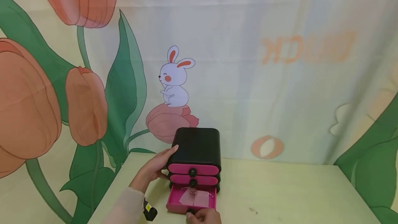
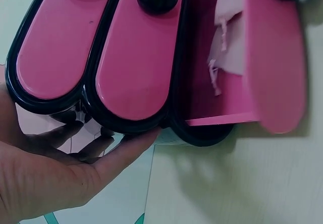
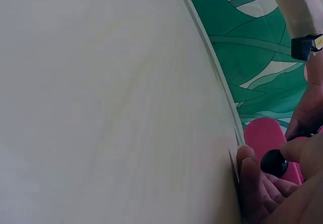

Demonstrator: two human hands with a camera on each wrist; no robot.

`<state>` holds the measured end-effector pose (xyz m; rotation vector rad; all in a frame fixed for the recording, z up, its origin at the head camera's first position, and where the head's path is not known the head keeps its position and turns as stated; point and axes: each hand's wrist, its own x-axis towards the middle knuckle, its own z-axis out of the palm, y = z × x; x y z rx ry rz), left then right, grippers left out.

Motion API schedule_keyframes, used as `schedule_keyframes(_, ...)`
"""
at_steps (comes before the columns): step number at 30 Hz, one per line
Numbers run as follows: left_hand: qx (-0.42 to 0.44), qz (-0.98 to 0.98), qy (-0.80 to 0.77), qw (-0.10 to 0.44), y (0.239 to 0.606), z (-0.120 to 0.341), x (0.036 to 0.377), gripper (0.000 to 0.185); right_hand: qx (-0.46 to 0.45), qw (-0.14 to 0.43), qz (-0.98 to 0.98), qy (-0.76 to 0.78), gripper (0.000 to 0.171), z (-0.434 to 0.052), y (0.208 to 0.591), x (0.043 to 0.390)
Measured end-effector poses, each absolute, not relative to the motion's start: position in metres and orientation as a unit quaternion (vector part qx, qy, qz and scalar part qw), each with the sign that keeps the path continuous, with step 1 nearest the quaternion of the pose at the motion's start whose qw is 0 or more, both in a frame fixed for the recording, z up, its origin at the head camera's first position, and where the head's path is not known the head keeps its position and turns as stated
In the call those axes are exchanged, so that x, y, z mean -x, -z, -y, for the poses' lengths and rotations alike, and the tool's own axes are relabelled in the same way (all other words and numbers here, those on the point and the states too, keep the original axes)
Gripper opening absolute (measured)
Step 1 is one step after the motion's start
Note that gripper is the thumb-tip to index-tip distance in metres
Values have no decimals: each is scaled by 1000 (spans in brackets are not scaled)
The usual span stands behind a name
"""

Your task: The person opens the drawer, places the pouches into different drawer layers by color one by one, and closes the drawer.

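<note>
A small black drawer cabinet with pink drawer fronts stands on the table. Its bottom drawer is pulled out, and pale pink drawstring pouches lie inside. My left hand rests against the cabinet's left side, the thumb at the top edge and the fingers spread along the side. At the front, my right hand pinches the round black knob of the open drawer between thumb and fingers. The two upper drawers are closed.
The pale table extends to both sides of the cabinet. Behind it hangs a curtain printed with tulips and a rabbit. A black wrist device with a yellow label sits by the left sleeve.
</note>
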<state>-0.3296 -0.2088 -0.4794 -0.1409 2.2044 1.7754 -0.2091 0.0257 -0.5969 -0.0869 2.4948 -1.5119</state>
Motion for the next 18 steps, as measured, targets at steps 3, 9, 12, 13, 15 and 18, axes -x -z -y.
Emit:
schedule_keyframes(3, 45, -769, -620, 150, 478, 206, 331, 105, 26, 95, -840, 533, 36, -24, 596, 221)
schedule_keyframes(9, 43, -764, -625, 152, 481, 202, 332, 105, 12, 82, -804, 589, 27, -23, 599, 246)
schedule_keyframes(12, 40, -764, -625, 157, 483, 199, 332, 105, 22, 68, -804, 591, 26, -26, 603, 257)
schedule_keyframes(13, 38, -765, -624, 158, 484, 198, 332, 105, 26, 65, -804, 590, 25, -27, 604, 259)
schedule_keyframes(15, 35, -766, -621, 160, 483, 197, 334, 105, 36, 62, -807, 587, 24, -28, 606, 264)
schedule_keyframes(18, 33, -770, -616, 161, 480, 199, 335, 104, 48, 63, -807, 585, 24, -28, 606, 268)
